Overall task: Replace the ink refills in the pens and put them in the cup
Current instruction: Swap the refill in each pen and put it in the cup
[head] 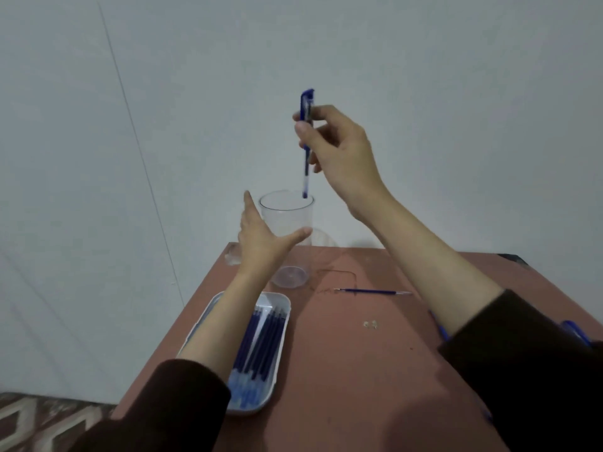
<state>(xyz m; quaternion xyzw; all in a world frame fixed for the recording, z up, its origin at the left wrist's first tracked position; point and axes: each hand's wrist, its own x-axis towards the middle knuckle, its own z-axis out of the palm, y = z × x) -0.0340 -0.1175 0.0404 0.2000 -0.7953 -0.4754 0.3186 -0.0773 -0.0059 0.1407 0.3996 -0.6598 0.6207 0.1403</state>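
Note:
A tall clear plastic cup [288,243] stands at the far left of the reddish table [359,353]. My left hand [261,239] rests against the cup's left side, fingers straight behind it and thumb across its front. My right hand [339,151] pinches a blue capped pen [306,138] upright above the cup, its lower tip just inside the rim. A loose blue refill [372,291] lies on the table to the right of the cup. A white tray [280,321] under my left forearm holds several blue refills [261,340].
More blue pens [577,334] lie at the table's right edge, partly hidden by my right sleeve. Small pale bits [371,323] lie mid-table. A clear object [233,254] sits at the table's far left corner. A pale wall rises right behind the table.

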